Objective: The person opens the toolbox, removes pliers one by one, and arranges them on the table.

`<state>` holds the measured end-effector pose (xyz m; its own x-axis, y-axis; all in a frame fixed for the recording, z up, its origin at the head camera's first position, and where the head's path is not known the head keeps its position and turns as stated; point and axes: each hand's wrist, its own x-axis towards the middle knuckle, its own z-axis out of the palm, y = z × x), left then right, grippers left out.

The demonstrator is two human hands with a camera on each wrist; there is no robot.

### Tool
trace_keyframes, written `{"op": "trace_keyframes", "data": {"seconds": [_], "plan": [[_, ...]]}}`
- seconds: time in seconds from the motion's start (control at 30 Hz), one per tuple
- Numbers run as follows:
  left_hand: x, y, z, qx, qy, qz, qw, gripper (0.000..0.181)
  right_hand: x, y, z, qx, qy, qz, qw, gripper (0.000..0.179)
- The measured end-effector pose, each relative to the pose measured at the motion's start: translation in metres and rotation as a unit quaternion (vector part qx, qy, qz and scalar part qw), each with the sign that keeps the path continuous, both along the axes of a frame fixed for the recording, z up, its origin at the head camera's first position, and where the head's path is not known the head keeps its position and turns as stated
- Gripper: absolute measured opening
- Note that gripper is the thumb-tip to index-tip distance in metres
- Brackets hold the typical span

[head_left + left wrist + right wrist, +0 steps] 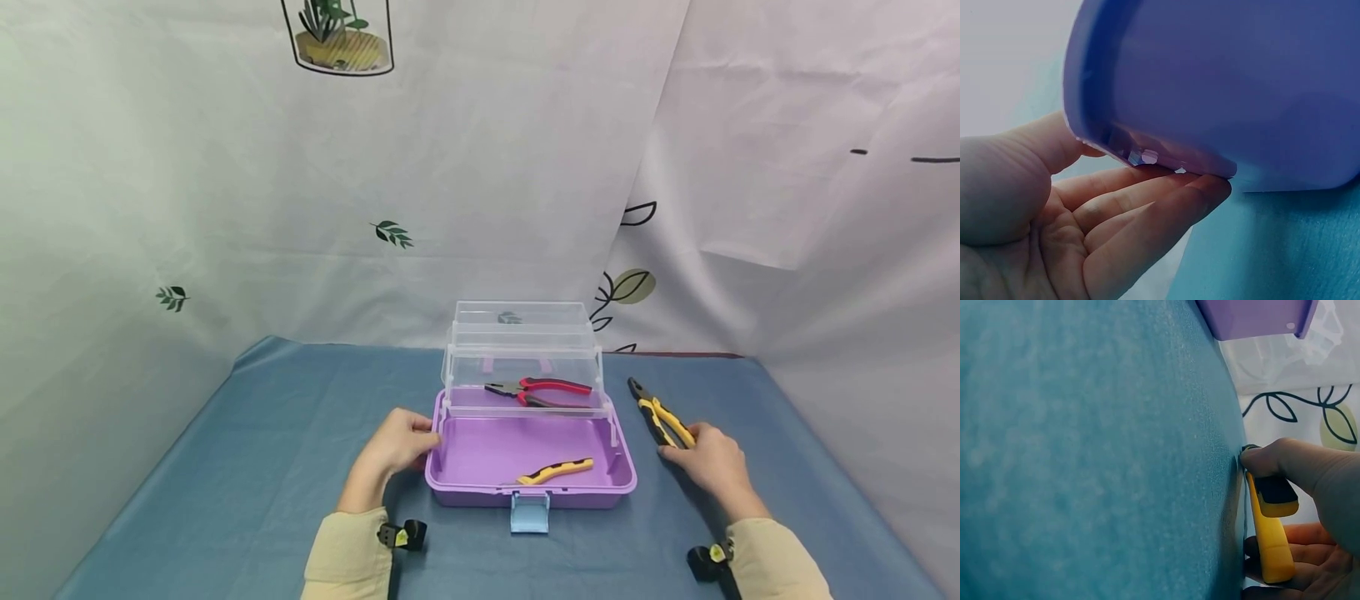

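A purple toolbox (495,450) stands with its clear lid and trays raised at the back. My left hand (401,442) grips its left wall, thumb over the rim and fingers along the outside, as the left wrist view shows at the purple wall (1210,81). To the right of the box, my right hand (712,462) holds yellow-and-black pliers (660,414) by the handles, their dark nose pointing away from me. In the right wrist view the thumb and fingers close around the yellow handles (1272,547), low over the cloth.
Inside the box, a yellow-and-black handled tool (557,472) lies near the front wall. Red-handled pliers (555,385) show through the clear tray (525,354). A light blue latch (529,513) hangs at the front. Blue cloth (300,467) covers the table, with a printed curtain (487,167) behind.
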<state>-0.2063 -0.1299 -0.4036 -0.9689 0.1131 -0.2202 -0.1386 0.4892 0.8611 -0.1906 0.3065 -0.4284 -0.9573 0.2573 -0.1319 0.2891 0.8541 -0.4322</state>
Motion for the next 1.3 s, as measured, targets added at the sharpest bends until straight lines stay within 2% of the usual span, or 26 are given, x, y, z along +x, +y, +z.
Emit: {"op": "trace_keyframes", "data": {"seconds": [0.2,0.63,1.0,1.3], "plan": [[0.0002,0.0013,-0.0005,0.001,0.0,-0.005,1.0,0.024,0.0011,0.0013,0.0016,0.006,-0.014,-0.008,0.9999,0.082],[-0.0008,-0.0011,0.0021,0.006,0.003,-0.01,0.9999,0.024,-0.0003,-0.0036,0.0048,0.015,-0.029,0.001,0.9995,0.086],[-0.0012,-0.0012,0.0054,0.01,0.001,-0.007,0.9999,0.024,-0.0007,-0.0073,0.0077,0.023,-0.024,0.01,0.9994,0.086],[0.0,-0.0018,0.0021,0.006,-0.006,-0.004,1.0,0.024,0.003,-0.0019,0.0031,0.011,-0.029,0.042,0.9986,0.087]]}}
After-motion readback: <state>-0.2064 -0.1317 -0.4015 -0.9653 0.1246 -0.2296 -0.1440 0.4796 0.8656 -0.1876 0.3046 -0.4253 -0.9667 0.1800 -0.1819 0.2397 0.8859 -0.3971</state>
